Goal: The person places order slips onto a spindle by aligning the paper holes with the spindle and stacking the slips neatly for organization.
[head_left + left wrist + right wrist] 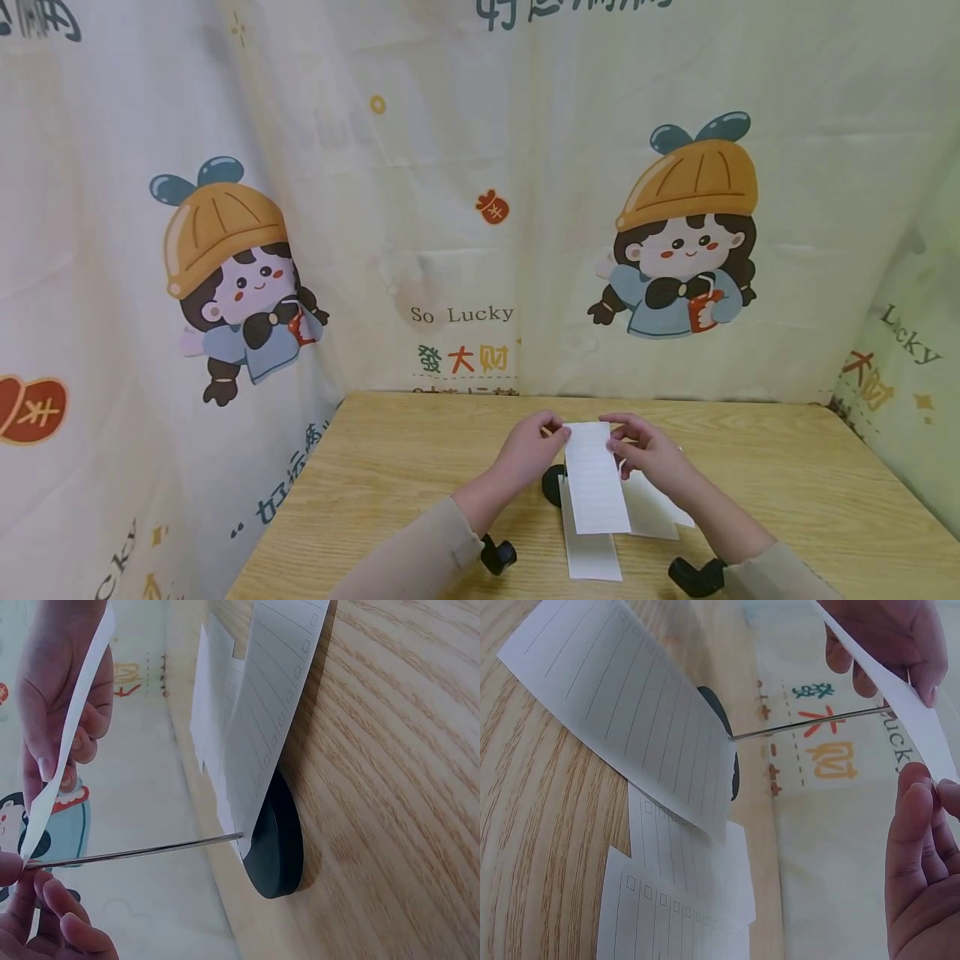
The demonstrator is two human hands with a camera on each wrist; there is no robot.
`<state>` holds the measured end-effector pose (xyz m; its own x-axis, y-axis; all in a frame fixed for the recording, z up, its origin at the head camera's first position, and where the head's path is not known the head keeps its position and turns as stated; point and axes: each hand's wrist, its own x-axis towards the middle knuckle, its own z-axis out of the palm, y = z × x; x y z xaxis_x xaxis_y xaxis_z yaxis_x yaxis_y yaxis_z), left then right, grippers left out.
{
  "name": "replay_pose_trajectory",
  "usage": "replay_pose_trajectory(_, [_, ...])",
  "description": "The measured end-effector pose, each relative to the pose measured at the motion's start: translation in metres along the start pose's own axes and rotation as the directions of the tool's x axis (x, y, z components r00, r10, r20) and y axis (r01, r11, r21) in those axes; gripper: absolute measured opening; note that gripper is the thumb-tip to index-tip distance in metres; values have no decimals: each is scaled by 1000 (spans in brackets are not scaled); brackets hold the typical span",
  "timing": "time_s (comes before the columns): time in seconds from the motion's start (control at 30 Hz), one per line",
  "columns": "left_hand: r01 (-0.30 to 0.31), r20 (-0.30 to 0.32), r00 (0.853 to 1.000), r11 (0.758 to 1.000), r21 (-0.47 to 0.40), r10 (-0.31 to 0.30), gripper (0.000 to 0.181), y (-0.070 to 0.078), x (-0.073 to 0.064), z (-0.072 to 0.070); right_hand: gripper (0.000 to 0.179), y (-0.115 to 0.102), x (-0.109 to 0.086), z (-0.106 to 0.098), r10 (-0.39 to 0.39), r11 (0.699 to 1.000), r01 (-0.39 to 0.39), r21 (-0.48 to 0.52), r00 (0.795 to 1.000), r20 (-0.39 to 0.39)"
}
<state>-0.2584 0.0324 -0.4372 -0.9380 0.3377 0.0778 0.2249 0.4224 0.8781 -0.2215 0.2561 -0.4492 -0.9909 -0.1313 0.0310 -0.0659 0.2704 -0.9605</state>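
Observation:
Both hands hold up a white lined paper slip [596, 492] by its far end. My left hand [528, 450] pinches the left corner with thumb and fingers; my right hand [652, 458] grips the right edge. Below stands a paper spike with a round black base [281, 840] and a thin upright metal rod [142, 850]. The rod's upper end meets the held slip near the left fingertips; whether it pierces the paper, I cannot tell. A second lined slip [630, 705], with small checkboxes, lies tilted over the base, its far end at the rod's foot.
More lined slips [682, 907] lie overlapping on the wooden table [420, 467], right of the spike. Black curved pieces sit beside the left cuff [465, 529] and the right cuff [765, 567]. A printed cloth [450, 167] hangs behind and beside the table.

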Motion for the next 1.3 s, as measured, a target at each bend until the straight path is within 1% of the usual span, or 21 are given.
replay_pose_trajectory(0.17, [9,15,1000,1000,-15,-8,12,1,0,0,48,1,0,0,7,1000,-7,5,1000,-6])
replay_pose_trajectory(0.4, [28,24,999,999,-37,-27,14,-2,2,1,48,3,0,-1,-4,1000,4,4,1000,-2])
replay_pose_trajectory(0.77, [37,60,998,998,-59,-33,14,-2,2,-5,49,6,2,1,-4,1000,4,11,1000,3])
replay_pose_trajectory(0.97, [37,47,998,997,-67,-34,14,-4,2,-4,50,5,0,0,-4,1000,4,4,1000,-5])
replay_pose_trajectory(1.1, [36,39,999,998,-56,-33,13,-5,3,-3,49,4,-1,0,16,1000,-16,15,1000,-7])
replay_pose_trajectory(1.3, [32,37,999,998,-53,-30,13,-4,2,-5,39,2,-2,2,66,997,-65,31,997,-39])
